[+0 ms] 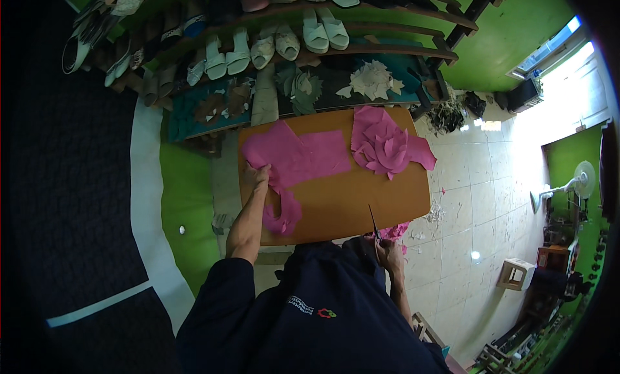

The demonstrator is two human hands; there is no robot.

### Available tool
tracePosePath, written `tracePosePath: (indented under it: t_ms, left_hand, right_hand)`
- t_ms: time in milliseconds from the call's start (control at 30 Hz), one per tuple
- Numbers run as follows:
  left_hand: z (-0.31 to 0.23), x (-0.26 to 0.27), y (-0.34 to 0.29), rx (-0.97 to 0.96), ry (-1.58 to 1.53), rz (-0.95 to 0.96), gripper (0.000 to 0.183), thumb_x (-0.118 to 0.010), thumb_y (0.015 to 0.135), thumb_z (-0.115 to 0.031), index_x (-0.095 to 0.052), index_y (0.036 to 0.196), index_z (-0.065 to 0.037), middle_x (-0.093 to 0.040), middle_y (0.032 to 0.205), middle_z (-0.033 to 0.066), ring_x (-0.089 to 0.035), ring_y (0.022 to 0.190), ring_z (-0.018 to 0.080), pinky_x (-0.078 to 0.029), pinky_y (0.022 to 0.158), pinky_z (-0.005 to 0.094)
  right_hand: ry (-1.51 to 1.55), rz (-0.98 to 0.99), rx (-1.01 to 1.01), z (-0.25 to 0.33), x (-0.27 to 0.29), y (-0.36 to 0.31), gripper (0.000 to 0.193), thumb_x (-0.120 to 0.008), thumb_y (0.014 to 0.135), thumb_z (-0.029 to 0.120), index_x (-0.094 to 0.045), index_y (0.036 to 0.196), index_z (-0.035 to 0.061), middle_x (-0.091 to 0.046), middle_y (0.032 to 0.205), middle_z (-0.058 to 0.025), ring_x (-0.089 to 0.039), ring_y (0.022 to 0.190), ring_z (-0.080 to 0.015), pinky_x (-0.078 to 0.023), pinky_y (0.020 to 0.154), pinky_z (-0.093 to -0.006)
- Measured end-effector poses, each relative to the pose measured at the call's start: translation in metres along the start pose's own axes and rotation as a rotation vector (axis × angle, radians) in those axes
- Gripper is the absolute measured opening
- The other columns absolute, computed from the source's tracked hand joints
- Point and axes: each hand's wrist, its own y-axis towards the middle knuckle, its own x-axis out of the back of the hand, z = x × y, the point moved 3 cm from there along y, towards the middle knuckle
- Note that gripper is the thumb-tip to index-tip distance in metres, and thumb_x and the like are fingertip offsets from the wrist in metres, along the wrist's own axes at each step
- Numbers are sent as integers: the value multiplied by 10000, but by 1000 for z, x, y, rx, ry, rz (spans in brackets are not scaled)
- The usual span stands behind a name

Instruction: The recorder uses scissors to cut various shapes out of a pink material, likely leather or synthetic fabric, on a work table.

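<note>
A large pink sheet [316, 158], thin like leather or fabric, lies on the left half of a brown table [349, 206]. My left hand [258, 174] grips the sheet's near left edge. Beside that hand a curved pink offcut [287, 218] lies at the table's near left. My right hand [389, 252] is closed round the handles of a pair of scissors [374, 223] at the near right edge, blades pointing up the table. A heap of cut pink pieces [381, 148] rests at the far right. More pink scraps [395, 231] show beside my right hand.
Behind the table a rack holds rows of sandals [316, 35] above a low shelf with a green scrap pile [302, 89] and a cream one [374, 80]. Offcuts litter the tiled floor [478, 193] at right. A white stool [515, 274] and a fan [583, 179] stand farther right.
</note>
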Motion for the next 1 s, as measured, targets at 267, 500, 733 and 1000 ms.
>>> tracePosePath:
  t_ms: [267,500,733,1000]
  left_hand:
    - [-52,-7,-40,-80,472,35,871,-800,784,-442,-408,1492,-120,-204,1598,212,-263,1429,459,-309,1141,580]
    - [-78,-37,-94,-458,350,410,731,-719,869,-438,-431,1497,-201,-190,1607,217,-150,1482,443,-173,1179,618]
    - [-70,-56,-109,-533,489,595,590,-438,1000,-553,-439,1495,-233,-170,1628,181,-109,1508,394,-90,1142,711]
    - [-92,-41,-99,-303,542,568,670,-269,1021,-582,-315,1548,-171,-165,1634,156,-113,1514,360,-94,1111,755]
  right_hand:
    - [126,196,84,8,-45,84,836,-551,837,753,-700,840,-70,-655,655,-160,-652,619,-282,-491,598,-436]
    - [312,316,-14,52,-60,137,958,-582,755,825,-691,933,-110,-619,617,-125,-630,552,-219,-504,530,-343]
    - [385,246,21,98,-49,144,822,-661,764,749,-638,704,-70,-510,507,-65,-581,465,-179,-478,457,-321]
    - [335,90,304,119,-15,96,664,-698,857,577,-519,579,2,-421,491,-16,-455,430,-118,-380,414,-317]
